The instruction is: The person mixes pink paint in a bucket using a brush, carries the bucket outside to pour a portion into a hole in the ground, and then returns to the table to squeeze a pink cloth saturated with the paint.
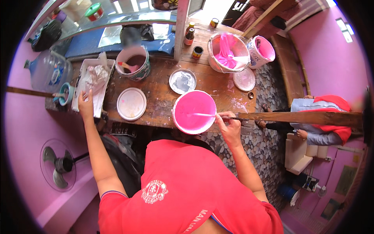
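Note:
My right hand [229, 125] grips a thin stick [203, 115], pale at its inner end and dark where it passes out beyond my fingers. The pale end reaches over the pink paint in a white bucket [176, 124] at the table's front edge. Over at the left, my left hand [86, 104] rests at the near part of a white tray [79, 86], fingers apart. A crumpled whitish cloth [97, 77] lies in that tray, just beyond my fingertips. Whether those fingertips touch the cloth is unclear.
White round lids [131, 103] lie on the wooden table [159, 80]. A bucket with a brush [134, 67] stands behind; a pail with pink plastic [230, 50] and another bucket [260, 51] sit far right. A large bottle [50, 74] is left. Another person [319, 117] stands right.

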Demonstrator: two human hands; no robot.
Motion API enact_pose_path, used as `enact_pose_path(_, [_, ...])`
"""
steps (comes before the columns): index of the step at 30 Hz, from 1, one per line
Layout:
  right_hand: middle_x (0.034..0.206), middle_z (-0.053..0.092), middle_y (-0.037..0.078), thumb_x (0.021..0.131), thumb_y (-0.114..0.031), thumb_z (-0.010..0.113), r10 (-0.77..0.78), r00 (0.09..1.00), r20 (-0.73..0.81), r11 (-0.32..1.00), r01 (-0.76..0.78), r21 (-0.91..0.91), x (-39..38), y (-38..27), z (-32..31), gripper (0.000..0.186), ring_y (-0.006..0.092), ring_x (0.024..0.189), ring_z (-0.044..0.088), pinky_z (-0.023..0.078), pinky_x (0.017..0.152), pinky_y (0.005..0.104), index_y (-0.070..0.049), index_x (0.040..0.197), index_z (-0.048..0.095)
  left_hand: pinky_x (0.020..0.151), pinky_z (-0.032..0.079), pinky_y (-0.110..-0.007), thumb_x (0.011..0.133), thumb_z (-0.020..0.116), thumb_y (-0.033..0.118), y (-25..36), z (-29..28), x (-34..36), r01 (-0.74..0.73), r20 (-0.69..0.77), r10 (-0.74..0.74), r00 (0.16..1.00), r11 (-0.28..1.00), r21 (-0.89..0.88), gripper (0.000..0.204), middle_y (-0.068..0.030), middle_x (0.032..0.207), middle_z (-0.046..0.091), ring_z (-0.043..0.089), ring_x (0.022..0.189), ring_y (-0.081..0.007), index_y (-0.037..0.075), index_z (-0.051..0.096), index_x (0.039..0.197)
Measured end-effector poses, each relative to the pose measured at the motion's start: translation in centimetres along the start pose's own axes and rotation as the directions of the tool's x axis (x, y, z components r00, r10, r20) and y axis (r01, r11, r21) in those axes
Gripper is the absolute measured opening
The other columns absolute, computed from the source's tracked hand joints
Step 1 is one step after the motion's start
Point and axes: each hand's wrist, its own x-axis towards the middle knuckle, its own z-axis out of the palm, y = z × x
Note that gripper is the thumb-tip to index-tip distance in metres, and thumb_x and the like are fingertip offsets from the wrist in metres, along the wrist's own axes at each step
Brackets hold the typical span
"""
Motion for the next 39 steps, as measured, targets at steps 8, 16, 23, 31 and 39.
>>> enact_pose_path(8, [0.085, 0.070, 0.011, 0.091, -0.013, 0.074, -0.116, 0.991, 0.062, 0.992, 0.118, -0.032, 2.9, 0.6, -0.9, 0.013, 0.0201, 0.071, 0.069, 0.053, 0.066, 0.0319, -0.001, 0.093, 0.070, 0.082, 0.054, -0.028, 0.096, 0.071, 0.028, 12.0, -1.6, -12.7, 0.073, 0.129, -0.051, 0.990, 0.984, -0.166, 0.049, -0.0091, 0.112, 0.073, 0.069, 0.094, -0.0140, -0.002, 0.060, 0.133])
enact_pose_path(16, [0.102, 0.069, 0.007, 0.092, -0.008, 0.072, -0.145, 0.969, 0.202, 0.984, 0.120, 0.128, 6.5, 3.2, -1.1, 0.041, 0.0090, 0.084, 0.066, 0.054, 0.070, 0.0247, -0.001, 0.130, 0.057, 0.076, 0.053, -0.024, 0.098, 0.068, 0.018, 16.4, 0.7, -24.5, 0.190, 0.264, -0.079, 0.961, 0.885, -0.426, 0.044, -0.0092, 0.113, 0.071, 0.066, 0.093, -0.0100, -0.006, 0.057, 0.133])
enact_pose_path(23, [0.100, 0.067, 0.010, 0.094, -0.005, 0.063, -0.125, 0.977, 0.170, 0.985, 0.102, 0.138, 7.8, 7.7, -3.2, 0.037, 0.0126, 0.082, 0.068, 0.054, 0.070, 0.0267, 0.000, 0.130, 0.058, 0.087, 0.055, -0.026, 0.099, 0.066, 0.016, 18.5, 2.6, -31.2, 0.427, 0.476, -0.182, 0.861, 0.767, -0.479, 0.040, -0.0116, 0.117, 0.071, 0.068, 0.101, -0.0137, -0.004, 0.058, 0.134])
enact_pose_path(31, [0.075, 0.066, 0.004, 0.102, -0.024, 0.062, -0.027, 0.929, -0.368, 0.991, 0.073, 0.113, 22.0, 6.4, -4.1, 0.025, 0.0110, 0.070, 0.061, 0.049, 0.066, 0.0269, 0.000, 0.098, 0.065, 0.068, 0.051, -0.026, 0.101, 0.065, 0.023, 20.7, 1.7, -35.4, 0.437, 0.348, -0.307, 0.886, 0.806, -0.400, 0.024, -0.0034, 0.075, 0.066, 0.064, 0.071, -0.0105, 0.001, 0.061, 0.091])
enact_pose_path(39, [0.103, 0.073, 0.019, 0.092, -0.031, 0.069, -0.171, 0.956, -0.238, 0.952, 0.098, -0.290, 34.6, 10.1, -3.1, 0.036, 0.0316, 0.097, 0.070, 0.054, 0.090, 0.0403, 0.000, 0.108, 0.070, 0.067, 0.052, -0.029, 0.105, 0.056, 0.031, 20.3, 1.4, -40.2, 0.503, 0.342, -0.403, 0.849, 0.814, -0.290, 0.040, -0.0050, 0.071, 0.065, 0.065, 0.068, -0.0122, 0.000, 0.061, 0.081])
